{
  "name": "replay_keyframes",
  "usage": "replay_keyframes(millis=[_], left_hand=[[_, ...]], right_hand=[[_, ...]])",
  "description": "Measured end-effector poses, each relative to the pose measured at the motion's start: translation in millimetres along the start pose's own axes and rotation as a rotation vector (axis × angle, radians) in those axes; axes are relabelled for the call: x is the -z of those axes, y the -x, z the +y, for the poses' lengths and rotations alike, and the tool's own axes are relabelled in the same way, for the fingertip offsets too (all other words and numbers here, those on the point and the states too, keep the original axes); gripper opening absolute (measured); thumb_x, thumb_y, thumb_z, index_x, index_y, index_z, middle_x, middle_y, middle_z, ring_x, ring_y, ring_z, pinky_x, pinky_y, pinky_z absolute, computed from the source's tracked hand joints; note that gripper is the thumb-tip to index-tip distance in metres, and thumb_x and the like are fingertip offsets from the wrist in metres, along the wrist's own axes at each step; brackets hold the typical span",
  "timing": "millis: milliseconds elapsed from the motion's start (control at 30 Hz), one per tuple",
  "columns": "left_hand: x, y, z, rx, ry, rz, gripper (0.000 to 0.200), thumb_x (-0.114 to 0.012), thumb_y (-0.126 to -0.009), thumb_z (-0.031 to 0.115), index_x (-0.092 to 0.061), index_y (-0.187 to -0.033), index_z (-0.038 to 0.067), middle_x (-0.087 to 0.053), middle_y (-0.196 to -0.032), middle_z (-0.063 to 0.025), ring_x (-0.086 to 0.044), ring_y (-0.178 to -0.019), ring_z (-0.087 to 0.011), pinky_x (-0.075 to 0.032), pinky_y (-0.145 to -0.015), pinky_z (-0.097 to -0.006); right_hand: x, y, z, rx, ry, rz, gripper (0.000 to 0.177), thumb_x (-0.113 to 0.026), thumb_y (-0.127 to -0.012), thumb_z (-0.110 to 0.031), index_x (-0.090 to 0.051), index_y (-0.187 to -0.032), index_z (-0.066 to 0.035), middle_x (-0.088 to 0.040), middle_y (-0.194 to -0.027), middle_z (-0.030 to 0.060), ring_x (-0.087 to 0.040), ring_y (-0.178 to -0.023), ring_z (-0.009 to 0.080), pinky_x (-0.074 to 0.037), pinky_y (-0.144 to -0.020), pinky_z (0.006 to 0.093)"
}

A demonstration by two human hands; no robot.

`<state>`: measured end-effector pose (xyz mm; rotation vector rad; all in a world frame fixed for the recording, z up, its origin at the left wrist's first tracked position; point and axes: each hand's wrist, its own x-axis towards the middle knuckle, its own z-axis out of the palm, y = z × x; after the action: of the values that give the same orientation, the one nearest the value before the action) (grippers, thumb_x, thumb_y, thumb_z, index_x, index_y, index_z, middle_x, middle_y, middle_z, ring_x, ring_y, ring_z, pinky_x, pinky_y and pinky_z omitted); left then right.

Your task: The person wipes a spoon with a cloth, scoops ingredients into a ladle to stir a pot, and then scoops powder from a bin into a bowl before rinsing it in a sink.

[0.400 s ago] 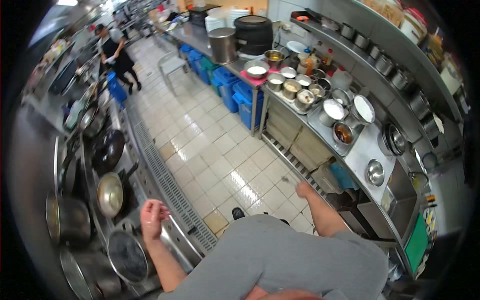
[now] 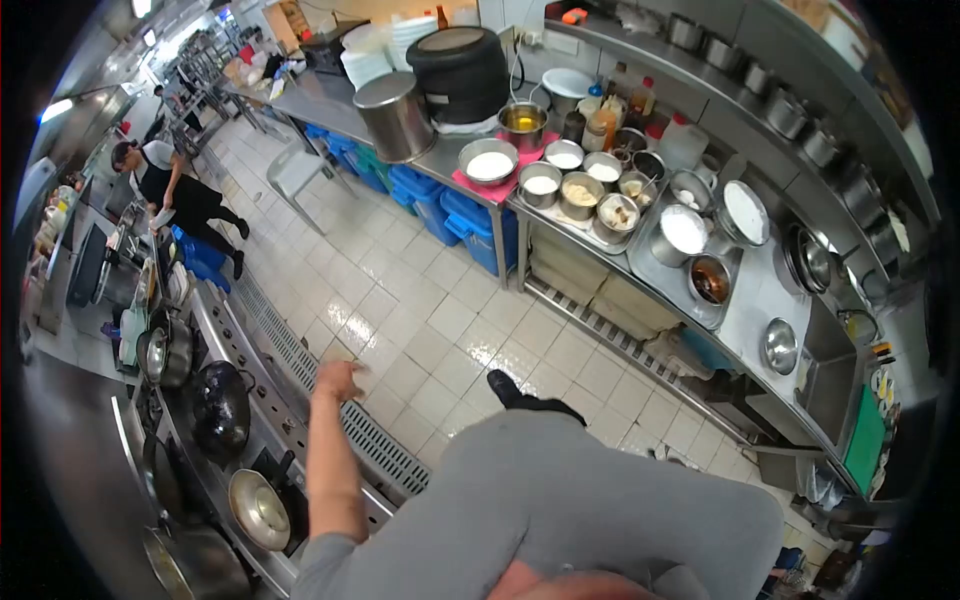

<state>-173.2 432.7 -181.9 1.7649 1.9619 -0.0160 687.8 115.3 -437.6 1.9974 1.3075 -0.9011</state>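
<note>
Holds left hand out above floor grate, between stove with black wok and steel counter crowded with metal pots.

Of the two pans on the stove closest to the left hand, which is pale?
The pan lower in the picture, with a pale metal interior; the wok above it is glossy black.

Beyond the left hand, floor opens (a chair intrudes).

Tiled floor, steel counter, chair
</note>
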Motion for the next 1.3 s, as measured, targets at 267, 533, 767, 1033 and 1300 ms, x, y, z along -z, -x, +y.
replay_keyframes(millis=[267, 533, 767, 1033, 1300], left_hand=[[-182, 41, -65, 0.573, 0.525, -0.344, 0.036, -0.054, -0.090, 0.024, -0.061, -0.112, -0.002, -0.060, -0.112, -0.0242, -0.056, -0.102, -0.0419, -0.046, -0.085, -0.0472], [-176, 85, -121, 1.120, 0.968, -0.257, 0.028, -0.054, -0.091, 0.025, -0.062, -0.105, 0.002, -0.061, -0.091, -0.0125, -0.058, -0.080, -0.0257, -0.047, -0.065, -0.0405], [-58, -93, -208, 0.907, 1.178, 0.111, 0.025, -0.053, -0.093, 0.025, -0.062, -0.104, 0.003, -0.065, -0.094, -0.0109, -0.065, -0.086, -0.0243, -0.053, -0.068, -0.0411], [150, -288, -313, 0.619, 1.298, 0.403, 0.025, -0.053, -0.095, 0.026, -0.054, -0.090, 0.002, -0.060, -0.074, -0.0097, -0.065, -0.065, -0.0244, -0.054, -0.057, -0.0377], [247, -448, -355, 0.586, 1.071, 0.173, 0.044, -0.057, -0.091, 0.044, -0.065, -0.104, 0.002, -0.069, -0.098, -0.0164, -0.066, -0.089, -0.0285, -0.050, -0.089, -0.0444]], right_hand=[[370, -57, -339, 0.240, 0.062, 0.015, 0.029, -0.062, -0.076, -0.026, -0.073, -0.090, -0.003, -0.070, -0.098, 0.0197, -0.067, -0.089, 0.0353, -0.052, -0.075, 0.0460], [515, -34, -574, 0.814, 0.047, 0.463, 0.022, -0.055, -0.087, -0.014, -0.072, -0.096, -0.003, -0.069, -0.099, 0.0221, -0.066, -0.099, 0.0364, -0.050, -0.085, 0.0474], [538, -7, -719, 0.725, -0.053, 0.420, 0.023, -0.056, -0.089, -0.023, -0.070, -0.093, -0.005, -0.067, -0.096, 0.0249, -0.064, -0.095, 0.0416, -0.050, -0.082, 0.0499], [562, -61, -823, 0.478, -0.340, 0.650, 0.021, -0.068, -0.078, -0.025, -0.067, -0.078, -0.004, -0.067, -0.085, 0.0242, -0.065, -0.085, 0.0426, -0.051, -0.075, 0.0492], [453, -222, -792, 0.606, 0.682, -0.065, 0.025, -0.075, -0.073, -0.026, -0.075, -0.092, -0.009, -0.072, -0.100, 0.0110, -0.067, -0.093, 0.0304, -0.054, -0.080, 0.0381]])
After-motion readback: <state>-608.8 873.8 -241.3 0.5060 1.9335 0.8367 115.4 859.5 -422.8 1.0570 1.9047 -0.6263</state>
